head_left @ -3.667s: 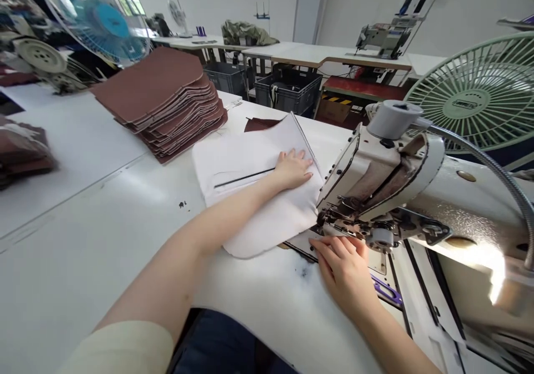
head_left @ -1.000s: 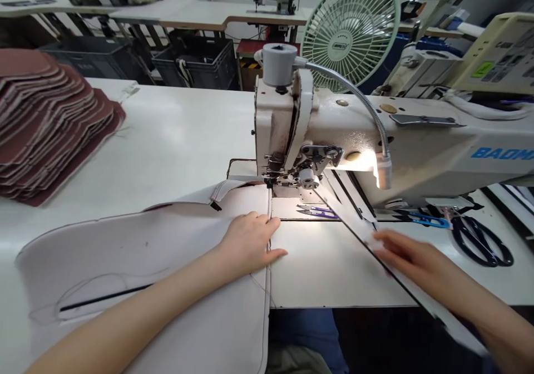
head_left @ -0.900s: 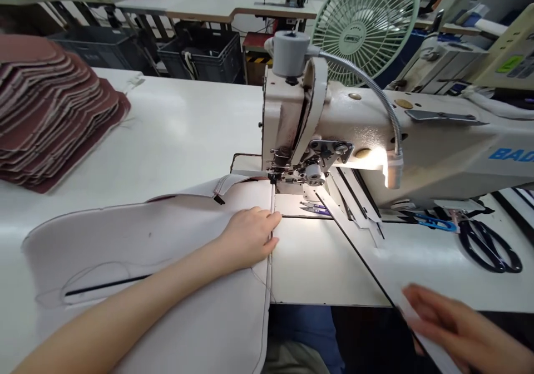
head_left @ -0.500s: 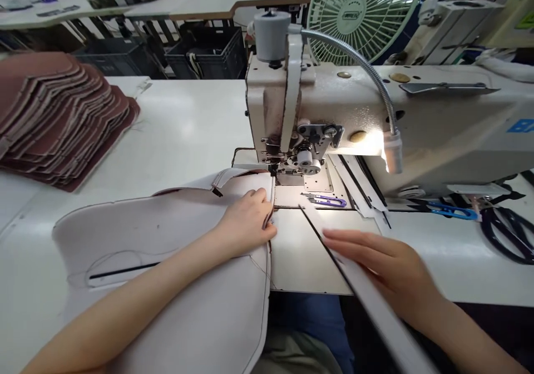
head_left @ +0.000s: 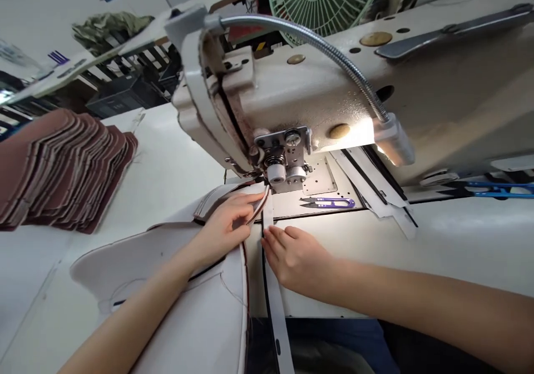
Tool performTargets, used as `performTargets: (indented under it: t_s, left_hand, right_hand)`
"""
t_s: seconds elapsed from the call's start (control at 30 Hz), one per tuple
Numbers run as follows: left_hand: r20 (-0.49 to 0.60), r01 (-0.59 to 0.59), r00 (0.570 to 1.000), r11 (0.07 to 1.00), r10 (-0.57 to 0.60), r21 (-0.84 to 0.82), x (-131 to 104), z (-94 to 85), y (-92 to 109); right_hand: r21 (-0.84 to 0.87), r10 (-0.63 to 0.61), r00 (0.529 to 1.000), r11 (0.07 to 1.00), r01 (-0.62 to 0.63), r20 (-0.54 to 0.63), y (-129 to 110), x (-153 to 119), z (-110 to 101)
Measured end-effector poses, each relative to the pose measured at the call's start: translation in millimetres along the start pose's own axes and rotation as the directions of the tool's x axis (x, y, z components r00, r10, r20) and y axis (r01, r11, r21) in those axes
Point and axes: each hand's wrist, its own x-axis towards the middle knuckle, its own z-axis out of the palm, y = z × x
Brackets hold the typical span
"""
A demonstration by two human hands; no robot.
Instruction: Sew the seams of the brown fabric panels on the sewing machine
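Note:
My left hand point(head_left: 225, 224) lies on a large pale panel point(head_left: 196, 329), thumb and fingers closed on its dark-trimmed edge just in front of the presser foot area. My right hand point(head_left: 294, 257) pinches a long white strip point(head_left: 275, 296) with a black edge. The strip's far end lies at the needle area, alongside the panel's edge, and its near end hangs past the table front. Above both hands stands the sewing machine point(head_left: 250, 107); its needle is hidden. Purple thread snips point(head_left: 329, 202) lie on the machine bed, right of the strip.
Several brown panels are stacked point(head_left: 67, 168) at the left. More white strips with black edges point(head_left: 371, 185) lie under the machine arm. A lit lamp point(head_left: 394, 140) on a flexible neck hangs over the bed. Blue-handled scissors point(head_left: 496, 189) are at the right; a green fan point(head_left: 325, 1) stands behind.
My right hand has moved left, bringing the white strip beside the panel's edge at the needle area. My left hand still holds the panel's edge. The camera has tilted and come closer.

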Motion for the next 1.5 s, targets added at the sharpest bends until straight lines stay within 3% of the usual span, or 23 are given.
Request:
performTargets:
  t_s: [0.53, 0.97, 1.5]
  left_hand:
    - [0.008, -0.009, 1.0, 0.993, 0.008, 0.122, -1, 13.4, 10]
    - [-0.071, -0.149, 0.981, 0.937, 0.18, 0.316, 7, 24.2, -29]
    - [-0.158, -0.196, 0.954, 0.926, 0.256, 0.322, 17, 36.1, -42]
  right_hand:
    - [0.071, 0.106, 0.993, 0.992, -0.102, -0.051, 4, 4, 7]
    - [0.069, 0.108, 0.993, 0.992, -0.105, -0.038, 5, 4, 6]
    - [0.041, 0.082, 0.995, 0.996, -0.084, 0.051, 13, 4, 7]
